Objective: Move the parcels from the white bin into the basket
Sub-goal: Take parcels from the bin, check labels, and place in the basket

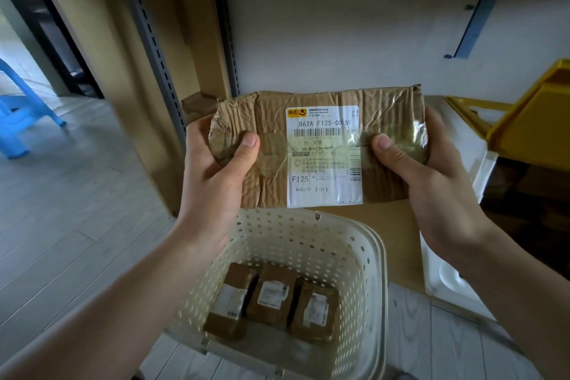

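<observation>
The pale plank floor (77, 194) is stretching out across the left and running under everything below me. A white wall panel (339, 40) is filling the space ahead, with a slotted metal upright (148, 40) standing to its left.

The cream perforated basket (377, 256) is sitting on the floor directly below my arms, its open top facing me. The white bin (462, 136) is standing to the right of the basket, partly hidden behind my right wrist, so I cannot tell what is lying in it. A yellow crate (530, 120) is tilting at the far right edge, above the bin. A blue plastic chair (21, 111) is standing at the far left.

I am holding a crumpled brown parcel (268, 163) up in the air, above the far rim of the basket and clear of it, with its long side level and its white shipping label (322, 157) facing me. My left grip (212, 170) is clasping the parcel's left end, thumb pressing on the front and fingers wrapping behind. My right grip (431, 170) is clasping the taped right end the same way.

Three small brown parcels are lying side by side on the basket's bottom: the left one (229, 302), the middle one (273, 296) and the right one (314, 308), each showing a white label upward.
</observation>
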